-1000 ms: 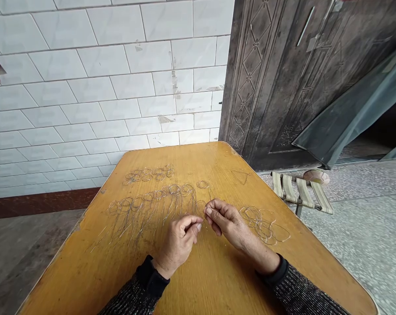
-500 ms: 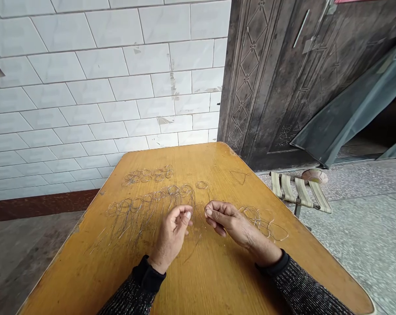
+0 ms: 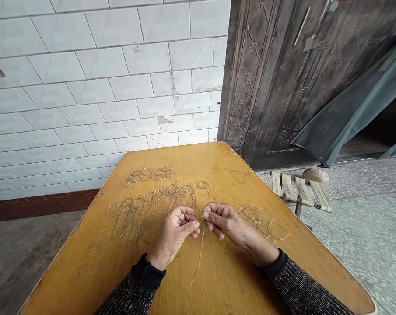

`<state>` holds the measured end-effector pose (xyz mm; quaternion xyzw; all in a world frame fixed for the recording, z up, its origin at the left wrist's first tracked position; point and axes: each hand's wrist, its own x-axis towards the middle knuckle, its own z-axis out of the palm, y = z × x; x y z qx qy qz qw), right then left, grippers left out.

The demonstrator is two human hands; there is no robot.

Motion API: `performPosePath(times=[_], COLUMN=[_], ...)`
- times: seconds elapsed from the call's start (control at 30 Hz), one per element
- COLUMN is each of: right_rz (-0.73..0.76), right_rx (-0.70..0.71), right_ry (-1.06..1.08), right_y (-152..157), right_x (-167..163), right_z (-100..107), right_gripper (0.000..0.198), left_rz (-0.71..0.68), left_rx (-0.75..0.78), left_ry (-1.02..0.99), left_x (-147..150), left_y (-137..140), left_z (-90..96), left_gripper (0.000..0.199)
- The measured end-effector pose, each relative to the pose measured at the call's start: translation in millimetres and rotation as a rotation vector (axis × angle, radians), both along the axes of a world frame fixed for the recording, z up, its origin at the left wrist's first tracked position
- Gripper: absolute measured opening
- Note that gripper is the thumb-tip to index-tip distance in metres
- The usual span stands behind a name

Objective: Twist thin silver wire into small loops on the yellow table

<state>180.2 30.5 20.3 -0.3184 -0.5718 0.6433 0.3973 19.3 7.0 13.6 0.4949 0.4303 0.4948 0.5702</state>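
Note:
A thin wire (image 3: 201,250) runs from my fingertips down toward the table's near side, with a small bend between the two hands. My right hand (image 3: 229,224) is closed, thumb and forefinger pinching the wire. Close beside it, my left hand (image 3: 178,234) is also closed on the wire, its thumb pressed toward the curled fingers; the exact contact is partly hidden. Just beyond the hands lies a small wire coil (image 3: 202,184). A row of coiled wires (image 3: 147,199) with trailing ends spreads to the left.
The wooden table (image 3: 233,284) carries another group of wire coils (image 3: 146,176) farther back. Loose wire loops (image 3: 261,223) lie right of my right hand, and a bent wire (image 3: 240,176) at the back right. A strapped folding stool (image 3: 301,192) stands off the table's right side.
My left hand has turned slightly and its fingers have come nearer my right hand. The wire now hangs lower and nearer me from the fingertips. The coils on the table have stayed put.

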Motion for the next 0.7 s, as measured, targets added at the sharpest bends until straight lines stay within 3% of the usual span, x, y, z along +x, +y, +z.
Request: performPosePath(times=[0.17, 0.4, 0.7], right_rz=[-0.016, -0.013, -0.085], right_rx=[-0.01, -0.006, 0.034], right_ry=[0.0, -0.001, -0.068], right_y=[0.3, 0.0, -3.2], right_x=[-1.1, -4.2, -11.8], right_z=[-2.5, -3.3, -5.8], right_gripper=[0.033, 0.035, 0.037], left_rz=[-0.036, 0.104, 0.166], left_rx=[0.004, 0.007, 0.011], left_ry=[0.017, -0.049, -0.053], left_x=[2.6, 0.2, 0.7], left_y=[-2.3, 1.7, 1.9], left_z=[1.5, -1.6, -2.2], left_gripper=[0.03, 0.029, 0.023])
